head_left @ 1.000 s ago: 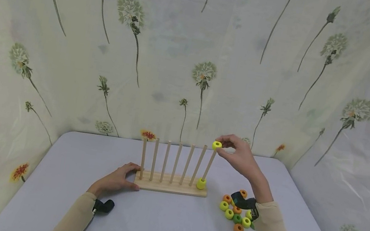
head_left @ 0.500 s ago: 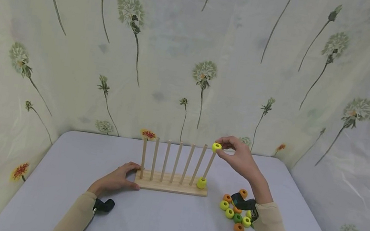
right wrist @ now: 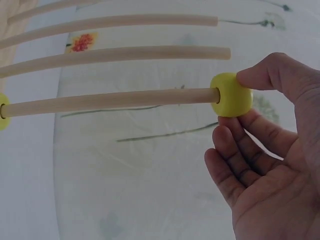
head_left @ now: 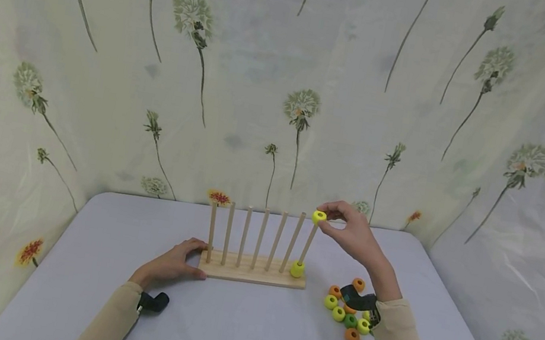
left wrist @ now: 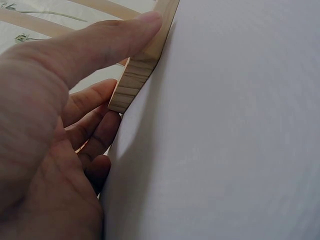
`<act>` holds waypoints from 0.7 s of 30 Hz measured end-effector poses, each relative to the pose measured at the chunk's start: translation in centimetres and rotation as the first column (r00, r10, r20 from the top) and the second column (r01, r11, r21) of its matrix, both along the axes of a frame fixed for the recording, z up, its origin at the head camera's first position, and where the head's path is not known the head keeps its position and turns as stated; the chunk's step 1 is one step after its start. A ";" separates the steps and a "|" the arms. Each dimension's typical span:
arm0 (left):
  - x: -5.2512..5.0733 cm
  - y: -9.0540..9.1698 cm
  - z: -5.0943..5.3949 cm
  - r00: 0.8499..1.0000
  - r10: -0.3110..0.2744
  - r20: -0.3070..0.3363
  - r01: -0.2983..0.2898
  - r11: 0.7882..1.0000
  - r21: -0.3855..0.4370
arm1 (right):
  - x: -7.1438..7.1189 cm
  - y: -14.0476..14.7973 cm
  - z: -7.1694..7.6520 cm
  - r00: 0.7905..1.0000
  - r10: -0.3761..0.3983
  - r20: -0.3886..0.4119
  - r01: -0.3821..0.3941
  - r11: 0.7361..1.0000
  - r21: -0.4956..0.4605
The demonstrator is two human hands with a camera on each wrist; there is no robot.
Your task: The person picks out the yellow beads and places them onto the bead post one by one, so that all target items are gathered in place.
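Observation:
A wooden peg rack (head_left: 255, 276) with a row of upright pegs stands on the table. My left hand (head_left: 172, 264) grips the left end of its base, thumb at the front edge and fingers behind, as the left wrist view also shows. My right hand (head_left: 351, 231) pinches a yellow bead (right wrist: 231, 95) between thumb and fingers at the top of the rightmost peg (right wrist: 115, 101). In the right wrist view that peg's tip sits inside the bead's hole. Another yellow bead (head_left: 297, 269) rests at the foot of the same peg. The other pegs carry no beads.
Loose orange, yellow and green beads (head_left: 338, 314) lie in a cluster on the table (head_left: 245, 334) to the right of the rack, partly hidden by the right wrist camera (head_left: 359, 299). A flower-printed cloth (head_left: 241, 98) hangs behind the table.
My right hand has lowered the yellow bead very slightly onto the tip of the rightmost peg. My left hand keeps its grip on the rack.

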State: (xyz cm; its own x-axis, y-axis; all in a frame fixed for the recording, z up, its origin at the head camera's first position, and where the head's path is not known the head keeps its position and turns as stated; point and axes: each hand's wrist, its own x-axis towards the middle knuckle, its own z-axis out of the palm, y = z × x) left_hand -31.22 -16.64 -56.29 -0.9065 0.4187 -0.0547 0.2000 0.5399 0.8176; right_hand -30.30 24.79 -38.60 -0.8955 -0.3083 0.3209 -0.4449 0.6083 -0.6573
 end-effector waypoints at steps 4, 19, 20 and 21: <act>0.0 0.0 0.0 1.000 -0.005 -0.004 0.005 1.000 -0.001 | 0.0 0.0 -0.1 1.000 0.008 0.013 -0.008 1.000 -0.002; -0.1 0.0 -0.1 1.000 -0.004 -0.002 0.004 1.000 0.002 | -0.1 0.0 -0.7 1.000 0.003 -0.004 -0.003 1.000 0.023; -0.1 0.0 -0.1 1.000 -0.004 -0.005 0.004 1.000 0.003 | 0.0 0.0 -0.6 1.000 0.000 -0.001 0.000 1.000 0.021; -0.1 0.0 -0.1 1.000 -0.004 -0.004 0.004 1.000 0.003 | 0.0 0.0 -0.6 1.000 -0.002 0.003 0.002 1.000 0.018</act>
State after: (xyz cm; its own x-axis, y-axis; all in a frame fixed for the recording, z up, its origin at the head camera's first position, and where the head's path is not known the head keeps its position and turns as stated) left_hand -31.34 -16.67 -56.41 -0.9049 0.4226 -0.0502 0.2052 0.5367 0.8184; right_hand -30.30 24.78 -39.22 -0.8972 -0.3123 0.3122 -0.4415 0.6210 -0.6476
